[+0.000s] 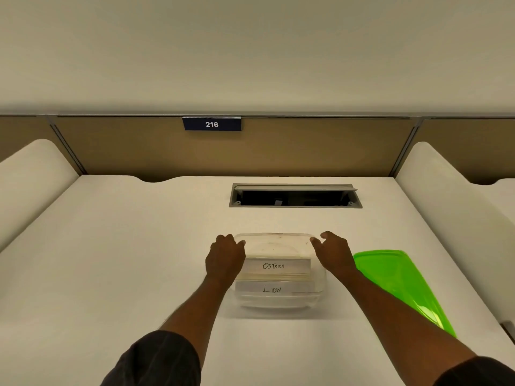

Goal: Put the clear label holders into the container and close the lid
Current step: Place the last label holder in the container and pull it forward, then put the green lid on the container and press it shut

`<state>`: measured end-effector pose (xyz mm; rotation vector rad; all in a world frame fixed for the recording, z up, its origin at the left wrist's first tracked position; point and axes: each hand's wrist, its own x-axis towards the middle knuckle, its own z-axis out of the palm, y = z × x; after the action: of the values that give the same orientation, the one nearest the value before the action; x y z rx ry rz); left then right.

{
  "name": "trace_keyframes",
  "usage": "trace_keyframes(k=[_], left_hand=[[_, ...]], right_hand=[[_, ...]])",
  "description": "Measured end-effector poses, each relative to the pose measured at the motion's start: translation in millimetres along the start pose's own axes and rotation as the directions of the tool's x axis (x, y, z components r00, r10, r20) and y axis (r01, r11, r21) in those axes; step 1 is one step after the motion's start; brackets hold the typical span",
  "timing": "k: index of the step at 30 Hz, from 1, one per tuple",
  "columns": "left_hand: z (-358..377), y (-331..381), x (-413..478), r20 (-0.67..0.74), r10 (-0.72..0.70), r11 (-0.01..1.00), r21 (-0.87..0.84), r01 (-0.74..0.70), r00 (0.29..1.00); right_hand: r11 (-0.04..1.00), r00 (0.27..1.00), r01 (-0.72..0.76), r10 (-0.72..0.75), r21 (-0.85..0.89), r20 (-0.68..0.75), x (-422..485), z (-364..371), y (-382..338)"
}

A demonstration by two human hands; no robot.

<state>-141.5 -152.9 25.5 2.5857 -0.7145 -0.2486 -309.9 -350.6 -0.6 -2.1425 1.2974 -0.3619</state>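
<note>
**Label holders loaded; lid not yet fitted**

Dark sleeves at the lower edge of the view lead up two bare forearms to the work. Beneath everything lies the white tabletop (125, 246), bounded at its far side by a tan partition bearing a blue plate (211, 124) marked "216", with an open cable hatch (295, 196) set into the surface just before it.

At the centre stands the clear container (278, 302), rectangular with rounded corners and open at the top. Inside it rest the clear label holders: one with a card reading "OSTRICH" (274, 266) lies toward the far side, and another reading "LION" (271, 289) lies nearer the viewer. How many further holders are stacked below cannot be told.

To the right of the container, flat on the tabletop and just beside the right forearm, lies the green lid (401, 280), translucent and untouched.

The left hand (225, 259) sits against the container's left rim, fingers curled downward, thumb tip at the far left corner. The right hand (333, 253) mirrors it at the far right corner, fingers loosely bent. Neither hand encloses anything; both appear only to steady or settle the container and its contents.

Judged from this layout, loading is finished or nearly so, and closing is the step in hand. The next move calls for the right hand to reach for the lid, align its corners over the rim, and press down all round.
</note>
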Motion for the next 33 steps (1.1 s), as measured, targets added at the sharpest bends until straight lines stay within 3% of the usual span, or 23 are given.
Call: trace_keyframes(k=[9, 21, 25, 33], left_hand=[[-8.8, 29.5, 7.2, -0.022, 0.227, 0.97, -0.084, -0.228, 0.974], [27.3, 137.5, -24.6, 0.044, 0.518, 0.842, -0.199, -0.501, 0.854], [54.5, 187.4, -38.6, 0.096, 0.518, 0.845, -0.213, -0.491, 0.85], [127.5, 241.7, -66.8, 0.305, 0.35, 0.936, -0.137, -0.323, 0.886]], right_hand=[[0.995, 0.997, -0.009, 0.001, -0.1, -0.076, -20.0, -27.6, 4.3], [0.981, 0.993, -0.043, 0.021, -0.189, -0.117, -29.1, -71.5, 52.3], [0.975, 0.995, -0.061, 0.042, -0.211, -0.092, -25.9, -88.7, 90.9], [0.952, 0.989, -0.149, 0.15, -0.268, -0.017, -19.1, -119.0, 175.8]])
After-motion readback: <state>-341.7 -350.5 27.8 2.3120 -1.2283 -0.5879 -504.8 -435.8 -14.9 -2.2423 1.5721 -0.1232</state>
